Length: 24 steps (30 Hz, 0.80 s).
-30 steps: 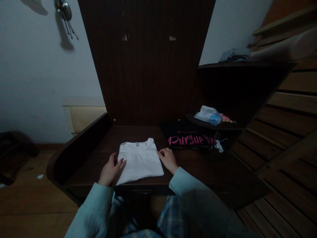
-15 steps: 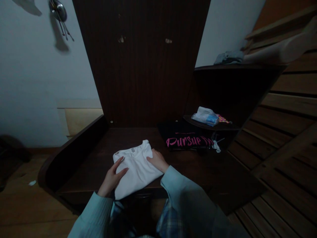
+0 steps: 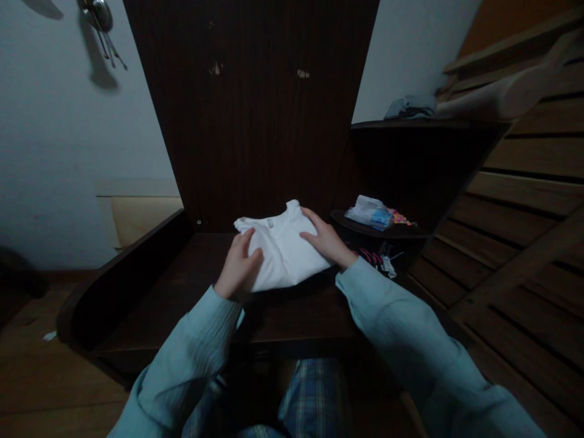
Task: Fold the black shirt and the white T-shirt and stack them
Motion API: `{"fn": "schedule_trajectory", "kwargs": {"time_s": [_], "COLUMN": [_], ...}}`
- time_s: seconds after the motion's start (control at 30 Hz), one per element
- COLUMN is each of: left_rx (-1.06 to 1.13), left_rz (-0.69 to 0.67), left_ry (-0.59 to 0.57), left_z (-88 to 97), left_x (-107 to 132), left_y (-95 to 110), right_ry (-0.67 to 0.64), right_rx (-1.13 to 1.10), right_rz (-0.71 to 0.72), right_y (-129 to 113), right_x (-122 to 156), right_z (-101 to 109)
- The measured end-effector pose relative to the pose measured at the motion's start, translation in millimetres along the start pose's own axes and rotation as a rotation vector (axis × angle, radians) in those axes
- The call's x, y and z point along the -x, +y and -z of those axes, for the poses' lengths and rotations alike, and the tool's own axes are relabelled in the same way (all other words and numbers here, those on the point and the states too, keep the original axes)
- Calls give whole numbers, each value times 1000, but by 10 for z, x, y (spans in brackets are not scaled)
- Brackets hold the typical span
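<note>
A folded white T-shirt (image 3: 280, 246) is lifted above the dark wooden desk (image 3: 182, 286), held between both hands. My left hand (image 3: 238, 267) grips its near left edge, fingers on top. My right hand (image 3: 326, 240) holds its right side, fingers laid over the cloth. A folded black shirt with pink lettering (image 3: 371, 257) lies on the desk to the right, mostly hidden behind my right arm and the white shirt.
A small round shelf (image 3: 396, 231) at the right carries a clear plastic packet (image 3: 370, 213). A tall dark wardrobe panel (image 3: 250, 109) stands behind the desk. Wooden slats (image 3: 524, 201) rise on the right. Metal utensils (image 3: 98, 18) hang on the white wall.
Both hands closed on the white T-shirt, lifted it off the desk and carried it up and to the right, over the black shirt.
</note>
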<state>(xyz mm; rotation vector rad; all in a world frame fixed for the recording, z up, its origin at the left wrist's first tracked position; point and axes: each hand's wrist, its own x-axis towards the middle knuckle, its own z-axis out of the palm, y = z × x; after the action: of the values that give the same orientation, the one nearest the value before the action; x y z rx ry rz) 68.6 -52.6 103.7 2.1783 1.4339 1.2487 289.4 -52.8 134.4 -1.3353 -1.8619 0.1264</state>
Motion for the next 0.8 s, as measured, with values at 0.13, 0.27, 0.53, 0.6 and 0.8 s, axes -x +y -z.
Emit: {"fn": "schedule_trajectory", "kwargs": {"time_s": [0.13,0.27,0.53,0.6,0.8], "left_rx": [64,122,32,18,-151], "left_rz": [-111,-84,45,63,51], "left_ry": [-139,-185,-293,-299,-310], "left_z": [-426,-934,-1578,-1643,-1689], "left_x": [-471,-813,-891,-830,-674], "left_y": [331,480,338,251,127], "right_ry": [54,87,18,59,132], "right_rx": [124,226,352,406,483], "right_rz": [24,-49,-179,-177,-74], "right_y": [506,1031,1789,1842,1705], "right_x": [-238,-341,-182,-155,-346], "right_z": [492,757,593,521,317]}}
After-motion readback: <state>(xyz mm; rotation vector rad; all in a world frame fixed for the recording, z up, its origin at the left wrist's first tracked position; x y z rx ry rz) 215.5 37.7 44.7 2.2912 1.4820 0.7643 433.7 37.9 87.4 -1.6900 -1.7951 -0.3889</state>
